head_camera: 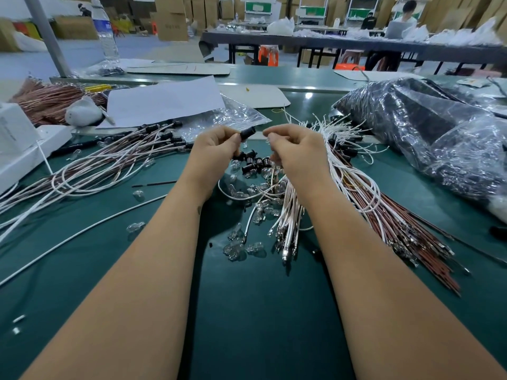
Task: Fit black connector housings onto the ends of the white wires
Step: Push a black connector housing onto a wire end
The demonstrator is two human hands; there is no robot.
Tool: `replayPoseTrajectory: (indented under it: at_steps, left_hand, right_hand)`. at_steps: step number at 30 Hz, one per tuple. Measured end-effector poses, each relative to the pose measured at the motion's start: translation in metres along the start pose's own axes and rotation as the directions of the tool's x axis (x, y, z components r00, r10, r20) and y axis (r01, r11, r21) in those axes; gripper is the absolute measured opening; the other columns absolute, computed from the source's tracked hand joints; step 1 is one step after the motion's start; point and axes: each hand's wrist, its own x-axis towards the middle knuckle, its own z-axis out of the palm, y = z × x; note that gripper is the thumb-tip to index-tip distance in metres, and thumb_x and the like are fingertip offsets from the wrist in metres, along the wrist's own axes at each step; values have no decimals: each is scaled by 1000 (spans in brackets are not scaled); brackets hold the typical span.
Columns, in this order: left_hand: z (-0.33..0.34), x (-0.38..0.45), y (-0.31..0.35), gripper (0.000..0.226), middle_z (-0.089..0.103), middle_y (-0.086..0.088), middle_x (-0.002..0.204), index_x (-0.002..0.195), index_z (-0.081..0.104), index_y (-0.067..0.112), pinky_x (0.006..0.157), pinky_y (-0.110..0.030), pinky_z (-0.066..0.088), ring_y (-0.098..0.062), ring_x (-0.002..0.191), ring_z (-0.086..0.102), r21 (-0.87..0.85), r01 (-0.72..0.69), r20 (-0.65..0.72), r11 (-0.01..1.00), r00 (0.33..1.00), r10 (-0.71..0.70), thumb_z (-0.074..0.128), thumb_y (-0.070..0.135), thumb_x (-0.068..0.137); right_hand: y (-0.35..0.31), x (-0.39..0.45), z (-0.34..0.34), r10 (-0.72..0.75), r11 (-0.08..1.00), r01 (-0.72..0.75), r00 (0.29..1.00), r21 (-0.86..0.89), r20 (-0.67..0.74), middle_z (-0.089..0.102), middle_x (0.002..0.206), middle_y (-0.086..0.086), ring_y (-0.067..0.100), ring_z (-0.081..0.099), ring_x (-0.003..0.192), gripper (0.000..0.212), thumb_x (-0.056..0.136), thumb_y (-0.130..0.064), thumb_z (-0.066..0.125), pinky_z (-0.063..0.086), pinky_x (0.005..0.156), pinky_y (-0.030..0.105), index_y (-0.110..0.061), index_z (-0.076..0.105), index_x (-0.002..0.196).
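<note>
My left hand [216, 145] pinches a black connector housing [247, 132] at its fingertips, raised above the green table. A short gap to the right, my right hand [295, 149] has its fingers curled; what they pinch is too small to make out, and white wires run down under that hand. Several loose black housings [253, 163] lie on the mat just below both hands. A bundle of white and brown wires [348, 187] with metal terminals fans out under and right of my right wrist.
Small clear glass bulbs [241, 246] are scattered between my forearms. Wires with fitted housings [115, 165] lie to the left. A large plastic bag of dark parts [439, 133] fills the right side. White boxes [19, 144] sit at far left, a water bottle [105, 31] behind.
</note>
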Motion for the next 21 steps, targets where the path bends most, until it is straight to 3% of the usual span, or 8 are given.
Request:
replayPoseTrajectory:
  at_steps: [3,5,16,21]
  left_hand:
    - [4,-1,0,20,50,3,62,80,64,19,45,-15,30,-3,46,36,81,-17,14,997,1000,16,55,15,97]
    - [6,-3,0,20,49,3,61,78,63,19,42,-12,30,0,42,35,130,-39,44,991,998,34,56,17,97]
    - [7,-7,3,14,53,1,63,83,64,12,47,-9,33,2,46,41,170,-58,49,984,998,51,58,11,95]
    - [7,-9,5,11,56,-1,63,84,66,8,45,-9,35,3,42,44,161,-31,13,986,999,29,60,9,93]
  right_hand:
    - [0,3,-3,113,953,-117,993,281,30,61,68,2,12,56,58,17,95,-4,53,50,65,28,-9,70,95]
    - [2,4,-2,142,929,-148,989,339,41,62,70,4,14,58,60,12,94,-4,55,52,68,30,-7,67,96]
    - [8,3,-3,124,967,-131,991,218,47,63,71,3,11,59,59,11,90,-5,63,53,66,27,-14,66,84]
    - [10,3,-2,156,946,-164,987,280,49,64,71,8,13,60,57,7,91,-5,62,53,58,24,-6,68,87]
